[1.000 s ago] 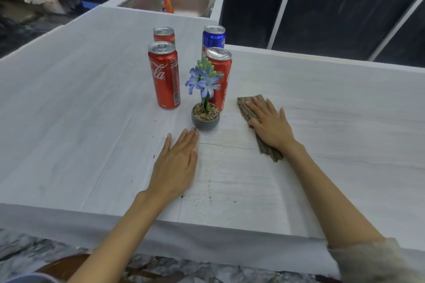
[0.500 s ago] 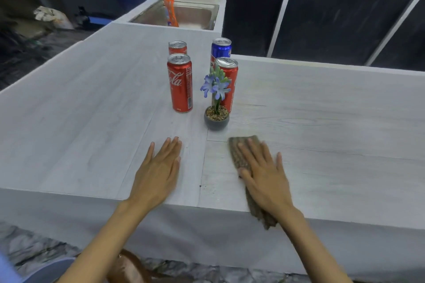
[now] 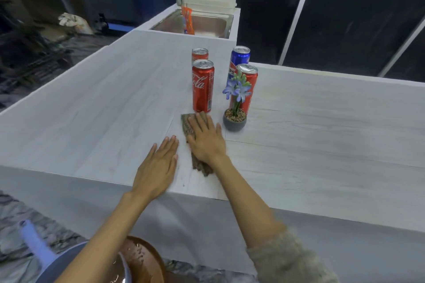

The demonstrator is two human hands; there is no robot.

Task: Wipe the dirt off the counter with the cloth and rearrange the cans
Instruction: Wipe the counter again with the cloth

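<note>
I press my right hand (image 3: pixel 205 142) flat, fingers (image 3: pixel 202 123) straight, on the brown cloth (image 3: pixel 185 125) to drag it over the desk (image 3: pixel 92 110). The cloth lies just at 6 o'clock of the front Coca-Cola can (image 3: pixel 202 87). My left hand (image 3: pixel 158 165) rests open at the cloth's 8 o'clock, likely bracing me.

Counter (image 3: pixel 322 133) w/ cans (image 3: pixel 203 89), cloth (image 3: pixel 186 123), flowerpot (image 3: pixel 234 123)

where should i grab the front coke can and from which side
Probably mid-body on the front Coke can, wrapping from its left: it stands upright, tall and slim. The flower pot and a red can stand to its right, and the cloth under the right hand lies just in front.
</note>
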